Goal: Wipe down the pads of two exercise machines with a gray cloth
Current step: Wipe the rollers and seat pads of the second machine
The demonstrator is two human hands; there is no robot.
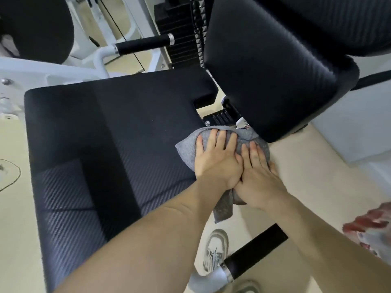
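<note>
Left hand (218, 159) and right hand (261, 178), fingers (221, 141) straight and close, press gray cloth (187, 152) on seat pad (101, 123), frame centre-right.

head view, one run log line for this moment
step: wipe | left hand: pressing gray cloth flat | right hand: same cloth | cloth: seat pad edge, near back pad

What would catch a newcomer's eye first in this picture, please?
The left hand and right hand, side by side at centre, press a gray cloth flat on the right edge of the wide black seat pad. A bulky black back pad looms at upper right.
</note>
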